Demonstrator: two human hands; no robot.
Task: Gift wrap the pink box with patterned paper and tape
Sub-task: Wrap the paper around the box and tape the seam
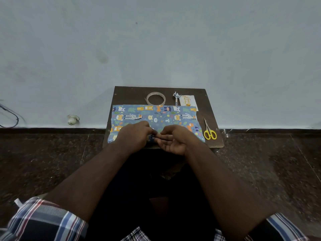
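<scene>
Blue patterned paper with cartoon animals lies folded over the box on the small dark wooden board; no pink of the box shows. My left hand presses on the paper's near edge at the middle. My right hand is beside it, palm partly up, fingertips meeting the left hand's at the paper's seam. Whether a piece of tape is between the fingers I cannot tell. A roll of clear tape lies behind the paper.
Yellow-handled scissors lie at the board's right edge. A greeting card and a small ribbon bow sit at the back right. A pale wall rises behind the board; dark speckled floor surrounds it. A white object and cables are at left.
</scene>
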